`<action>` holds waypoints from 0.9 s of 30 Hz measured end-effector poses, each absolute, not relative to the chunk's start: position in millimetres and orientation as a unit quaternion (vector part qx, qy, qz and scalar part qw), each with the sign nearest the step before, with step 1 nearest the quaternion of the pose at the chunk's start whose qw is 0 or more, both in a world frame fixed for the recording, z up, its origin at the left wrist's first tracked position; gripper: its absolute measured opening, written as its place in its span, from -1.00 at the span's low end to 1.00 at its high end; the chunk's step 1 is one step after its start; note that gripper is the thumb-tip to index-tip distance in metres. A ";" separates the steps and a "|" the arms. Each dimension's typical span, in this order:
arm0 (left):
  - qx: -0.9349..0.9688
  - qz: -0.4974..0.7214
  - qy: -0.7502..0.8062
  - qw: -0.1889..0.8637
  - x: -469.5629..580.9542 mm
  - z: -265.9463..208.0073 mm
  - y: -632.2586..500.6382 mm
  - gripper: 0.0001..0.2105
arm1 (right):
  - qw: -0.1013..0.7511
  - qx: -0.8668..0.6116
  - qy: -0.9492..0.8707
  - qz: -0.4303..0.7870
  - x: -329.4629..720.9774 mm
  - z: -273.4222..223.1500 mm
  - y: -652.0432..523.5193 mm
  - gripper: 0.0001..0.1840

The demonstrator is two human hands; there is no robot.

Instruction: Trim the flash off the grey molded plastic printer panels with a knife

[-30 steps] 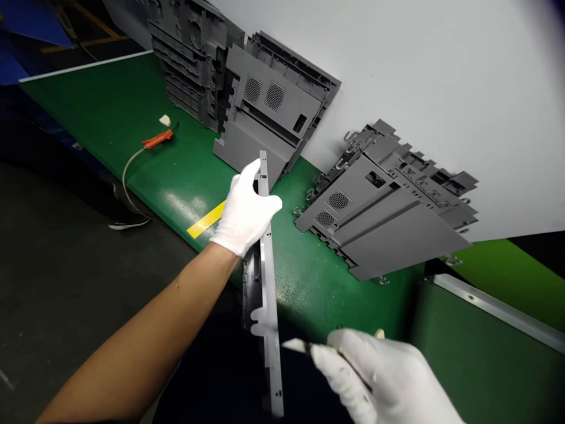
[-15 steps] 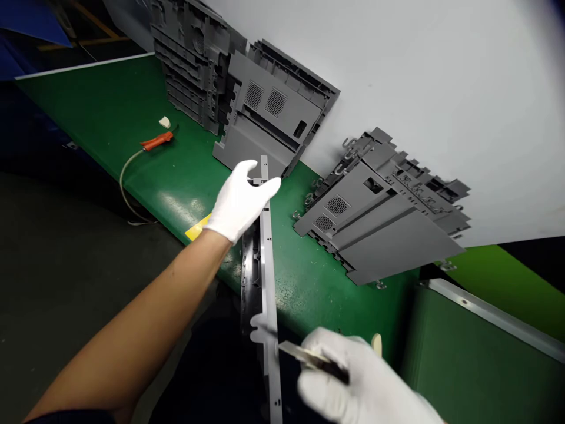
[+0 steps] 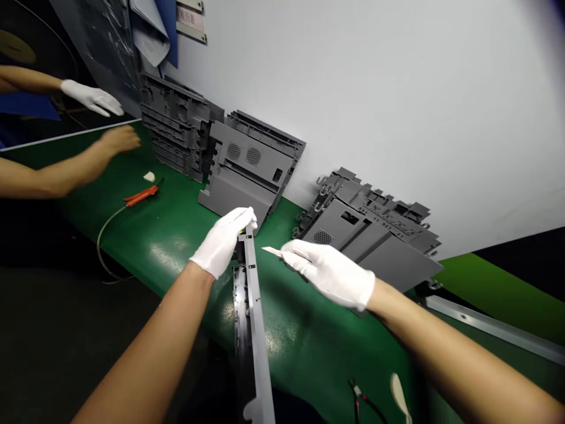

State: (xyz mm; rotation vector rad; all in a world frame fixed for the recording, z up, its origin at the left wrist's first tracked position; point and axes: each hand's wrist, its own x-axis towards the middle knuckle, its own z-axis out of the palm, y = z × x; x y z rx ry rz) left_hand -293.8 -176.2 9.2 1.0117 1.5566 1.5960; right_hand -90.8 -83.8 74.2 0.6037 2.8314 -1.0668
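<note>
Gloved in white, my left hand (image 3: 225, 240) is closed round the far end of a long grey plastic panel (image 3: 258, 330), which stands on its narrow edge and points toward me. My right hand (image 3: 329, 272), also gloved, grips a utility knife (image 3: 274, 252); its blade sticks out leftward, a short way from the panel's far end and apart from it. Most of the knife's handle is hidden inside the fingers.
Grey moulded panels (image 3: 247, 171) lean on the white wall, with another stack (image 3: 375, 229) to the right. An orange air gun (image 3: 140, 196) with a hose lies left. Pliers (image 3: 358, 394) lie near the front. A co-worker's hands (image 3: 95, 99) reach in from the left.
My right hand has moved up and forward with the knife, toward the panel's far end. My left hand has closed on that end. A co-worker's arms have come into view.
</note>
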 end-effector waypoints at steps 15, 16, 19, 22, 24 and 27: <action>0.369 0.623 0.603 0.335 -291.9 -2.0 -173.9 -0.74 | 0.071 0.259 0.960 0.073 -137.4 73.1 -103.4 -0.41; 0.368 0.625 0.601 0.334 -291.7 -3.6 -173.2 -0.74 | 0.071 0.259 0.960 0.082 -136.5 73.1 -104.8 -0.42; 0.373 0.633 0.592 0.331 -291.6 -6.5 -171.0 -0.74 | 0.072 0.256 0.959 0.098 -134.8 74.4 -107.7 -0.42; 0.371 0.636 0.589 0.333 -291.4 -6.5 -169.3 -0.74 | 0.086 0.254 0.958 0.105 -134.5 77.5 -108.5 -0.42; 0.364 0.637 0.591 0.336 -291.1 -5.6 -168.8 -0.74 | 0.097 0.254 0.957 0.103 -134.6 79.5 -108.2 -0.41; 0.361 0.635 0.594 0.337 -290.8 -4.8 -168.5 -0.74 | 0.098 0.244 0.960 0.101 -134.2 80.5 -107.4 -0.38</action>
